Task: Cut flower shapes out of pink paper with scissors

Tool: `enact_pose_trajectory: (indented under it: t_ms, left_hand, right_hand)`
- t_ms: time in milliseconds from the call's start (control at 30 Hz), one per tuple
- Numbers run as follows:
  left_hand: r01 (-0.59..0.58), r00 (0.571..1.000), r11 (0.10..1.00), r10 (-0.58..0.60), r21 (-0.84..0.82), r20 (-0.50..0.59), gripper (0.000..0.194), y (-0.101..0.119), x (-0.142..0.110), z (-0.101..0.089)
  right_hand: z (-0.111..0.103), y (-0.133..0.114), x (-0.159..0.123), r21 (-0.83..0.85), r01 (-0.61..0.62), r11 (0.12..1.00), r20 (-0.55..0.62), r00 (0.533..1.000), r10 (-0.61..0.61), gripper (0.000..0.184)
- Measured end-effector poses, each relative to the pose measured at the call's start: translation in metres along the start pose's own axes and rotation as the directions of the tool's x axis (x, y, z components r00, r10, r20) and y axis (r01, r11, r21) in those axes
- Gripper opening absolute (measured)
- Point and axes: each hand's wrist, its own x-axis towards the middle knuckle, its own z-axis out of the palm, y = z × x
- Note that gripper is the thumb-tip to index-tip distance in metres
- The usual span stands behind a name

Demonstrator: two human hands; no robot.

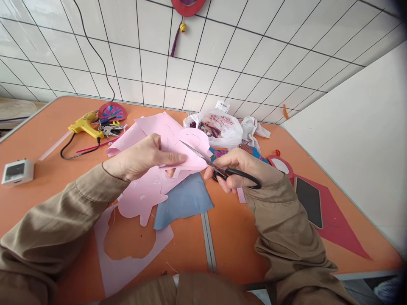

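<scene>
My left hand (pixel 149 156) pinches a pink sheet (pixel 187 137) between thumb and fingers, holding it raised above the table. Thin drawn outlines show on its surface. My right hand (pixel 238 167) grips black-handled scissors (pixel 243 176), whose blades point left and lie at the sheet's right part. Below the held sheet lies a pink cut-out (pixel 140 199) with a curved edge, partly over a blue-grey piece of material (pixel 187 201). Nearer my body is a pink offcut (pixel 116 271) with a large rounded hole.
At the left are a yellow glue gun (pixel 85 125), keys (pixel 110 130) and a white charger (pixel 18 172). A plastic bag (pixel 229 129) stands near the tiled wall. A phone (pixel 308 201) rests on red material (pixel 337 220) at the right.
</scene>
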Motion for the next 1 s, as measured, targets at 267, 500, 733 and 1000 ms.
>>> enact_pose_trajectory:
  t_ms: [267,500,733,1000]
  left_hand:
    - [-0.013,1.000,1.000,0.013,0.019,-0.011,0.019,0.0016,-0.0003,0.0003]
    - [0.001,1.000,1.000,-0.001,0.024,-0.009,0.021,0.0021,0.0003,-0.0010]
    - [0.017,1.000,1.000,-0.017,0.021,-0.001,0.023,0.0009,-0.0003,-0.0033]
    - [0.047,0.999,0.999,-0.047,0.011,-0.021,0.024,0.0024,0.0001,-0.0045]
  right_hand:
    - [0.0001,0.0003,0.0000,0.005,0.017,1.000,0.003,1.000,-0.017,0.067]
    - [0.0009,-0.0022,-0.0002,-0.009,-0.017,1.000,-0.008,1.000,0.017,0.069]
    - [0.0012,0.0009,-0.0004,-0.010,-0.005,1.000,-0.004,1.000,0.005,0.066]
    - [0.0050,-0.0083,-0.0023,-0.032,-0.072,0.997,-0.040,0.997,0.071,0.057]
